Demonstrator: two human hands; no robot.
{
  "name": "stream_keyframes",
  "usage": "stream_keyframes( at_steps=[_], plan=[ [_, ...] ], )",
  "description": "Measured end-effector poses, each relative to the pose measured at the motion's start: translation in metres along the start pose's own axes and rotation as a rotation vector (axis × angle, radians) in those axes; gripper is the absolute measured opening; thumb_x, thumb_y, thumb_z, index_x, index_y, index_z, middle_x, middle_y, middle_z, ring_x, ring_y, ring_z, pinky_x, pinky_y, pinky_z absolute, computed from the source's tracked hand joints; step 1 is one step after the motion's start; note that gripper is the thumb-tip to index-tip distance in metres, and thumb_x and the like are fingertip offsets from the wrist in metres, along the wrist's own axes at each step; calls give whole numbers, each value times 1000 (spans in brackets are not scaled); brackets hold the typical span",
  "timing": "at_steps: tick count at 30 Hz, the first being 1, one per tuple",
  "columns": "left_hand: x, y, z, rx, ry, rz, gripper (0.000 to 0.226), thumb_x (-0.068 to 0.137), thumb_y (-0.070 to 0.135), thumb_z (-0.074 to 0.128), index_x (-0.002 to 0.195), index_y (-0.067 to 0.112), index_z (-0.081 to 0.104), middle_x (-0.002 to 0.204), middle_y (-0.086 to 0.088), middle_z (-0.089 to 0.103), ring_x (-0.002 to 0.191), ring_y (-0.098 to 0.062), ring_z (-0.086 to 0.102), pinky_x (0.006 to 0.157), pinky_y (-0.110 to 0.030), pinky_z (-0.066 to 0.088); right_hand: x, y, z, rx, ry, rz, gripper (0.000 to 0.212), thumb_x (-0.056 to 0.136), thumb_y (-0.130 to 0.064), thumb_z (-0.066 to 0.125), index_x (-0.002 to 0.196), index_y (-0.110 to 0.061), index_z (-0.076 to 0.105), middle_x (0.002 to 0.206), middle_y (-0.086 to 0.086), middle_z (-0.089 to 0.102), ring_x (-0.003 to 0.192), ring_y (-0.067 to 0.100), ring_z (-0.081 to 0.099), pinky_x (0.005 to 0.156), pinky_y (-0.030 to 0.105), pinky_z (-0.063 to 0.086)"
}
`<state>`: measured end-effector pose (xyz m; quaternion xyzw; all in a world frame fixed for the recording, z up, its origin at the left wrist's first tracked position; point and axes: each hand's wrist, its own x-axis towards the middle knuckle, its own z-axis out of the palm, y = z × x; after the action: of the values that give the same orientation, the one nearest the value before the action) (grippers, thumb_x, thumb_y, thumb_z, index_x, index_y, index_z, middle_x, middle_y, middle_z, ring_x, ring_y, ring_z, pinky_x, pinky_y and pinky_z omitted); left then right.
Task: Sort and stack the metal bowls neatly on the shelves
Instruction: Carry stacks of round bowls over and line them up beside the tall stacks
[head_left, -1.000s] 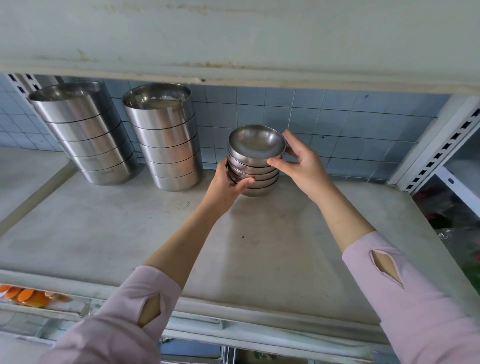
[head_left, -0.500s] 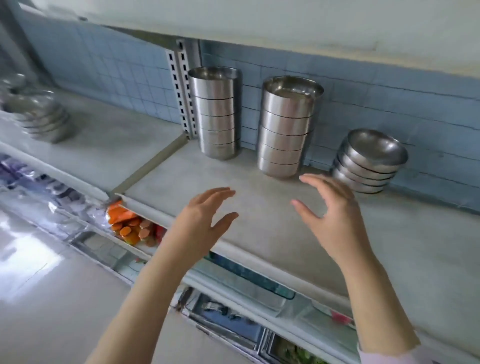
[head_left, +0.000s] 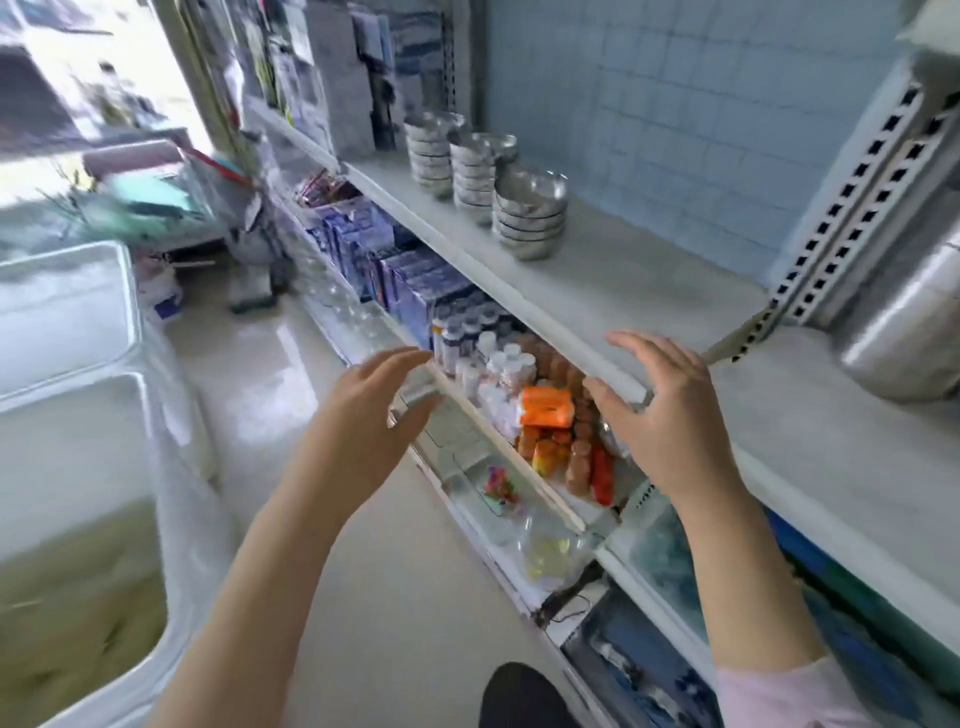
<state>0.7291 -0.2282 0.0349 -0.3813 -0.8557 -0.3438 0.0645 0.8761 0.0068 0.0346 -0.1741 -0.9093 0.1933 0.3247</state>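
Observation:
Three stacks of small metal bowls stand on the white shelf (head_left: 649, 291) further along to the left: the nearest stack (head_left: 529, 214), a middle stack (head_left: 474, 174) and a far stack (head_left: 430, 151). A stack of tall steel bowls (head_left: 904, 332) shows blurred at the right edge. My left hand (head_left: 363, 415) hovers open over the aisle, in front of the lower shelf. In front of the shelf's front edge my right hand (head_left: 660, 410) is also open, fingers spread. Neither hand holds anything.
The lower shelf (head_left: 519, 415) holds boxes, bottles and an orange packet (head_left: 546, 408). A slotted upright (head_left: 852, 208) divides the shelf bays. A white chest freezer (head_left: 67, 415) stands to the left of the narrow aisle floor (head_left: 291, 395).
The view has swung left along the shelf. Both hands let go of the small bowl stack and came back empty; the earlier stack is out of view and other stacks appear.

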Motion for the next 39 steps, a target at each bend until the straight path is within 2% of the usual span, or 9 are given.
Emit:
stream_keyframes(
  at_steps=[5, 8, 14, 19, 22, 25, 32, 35, 39],
  plan=[
    [67, -82, -13, 8, 53, -71, 42, 89, 27, 67, 130, 20, 59, 133, 2, 59, 118, -21, 60, 99, -27, 41, 90, -29, 81, 65, 15, 2, 41, 90, -28, 67, 128, -12, 61, 128, 2, 63, 121, 23, 54, 103, 24, 34],
    [127, -135, -14, 3, 61, -90, 44, 89, 29, 67, 132, 22, 58, 134, 3, 59, 118, -20, 60, 99, -28, 42, 152, -36, 136, 114, -3, 11, 41, 91, -26, 65, 130, -13, 60, 131, -1, 62, 124, 18, 51, 103, 16, 29],
    [255, -227, -15, -19, 22, -143, 48, 90, 29, 66, 135, 25, 54, 135, 6, 57, 120, -14, 55, 96, -17, 33, 291, -35, 237, 167, -39, 8, 43, 92, -24, 64, 133, -12, 56, 132, 1, 61, 125, 17, 54, 107, 38, 43],
    [356, -277, -8, -93, 4, -97, 54, 89, 24, 69, 139, 19, 50, 135, 0, 56, 119, -9, 50, 92, 3, 22, 374, -40, 285, 289, -63, 99, 54, 94, -24, 63, 145, -24, 44, 145, -12, 46, 132, 8, 47, 111, 33, 40],
    [430, -300, 14, -173, -135, -62, 69, 88, 33, 68, 148, 22, 35, 148, 2, 44, 133, -14, 43, 105, -16, 28, 409, -41, 306, 395, -55, 258, 60, 94, -30, 61, 148, -36, 35, 151, -11, 40, 129, 0, 46, 104, 17, 37],
    [505, -324, 54, -285, -318, 17, 94, 81, 43, 72, 154, 23, 17, 158, -3, 28, 143, -20, 31, 117, -40, 28, 433, -40, 329, 468, -21, 372, 68, 87, -45, 62, 148, -45, 31, 156, -13, 34, 131, -8, 40, 104, 16, 34],
    [620, -350, 136, -552, -688, 104, 137, 60, 47, 88, 154, 16, -6, 161, -11, 17, 146, -25, 27, 117, -44, 29, 462, -58, 370, 479, 188, 596, 76, 83, -42, 62, 149, -42, 25, 152, -30, 29, 138, -9, 33, 108, 13, 35],
    [643, -357, 155, -640, -805, 178, 141, 52, 53, 88, 154, 15, 0, 153, -11, 37, 139, -21, 40, 114, -45, 35, 470, -64, 381, 478, 310, 681, 76, 82, -43, 62, 150, -38, 27, 153, -25, 30, 139, -5, 34, 101, 5, 36],
    [654, -364, 155, -738, -853, 197, 114, 45, 47, 90, 140, 30, 30, 134, 1, 57, 125, -16, 55, 107, -45, 44, 482, -68, 394, 438, 371, 795, 80, 82, -49, 56, 153, -35, 21, 160, -15, 22, 141, 1, 31, 99, 6, 35]
  ],
)
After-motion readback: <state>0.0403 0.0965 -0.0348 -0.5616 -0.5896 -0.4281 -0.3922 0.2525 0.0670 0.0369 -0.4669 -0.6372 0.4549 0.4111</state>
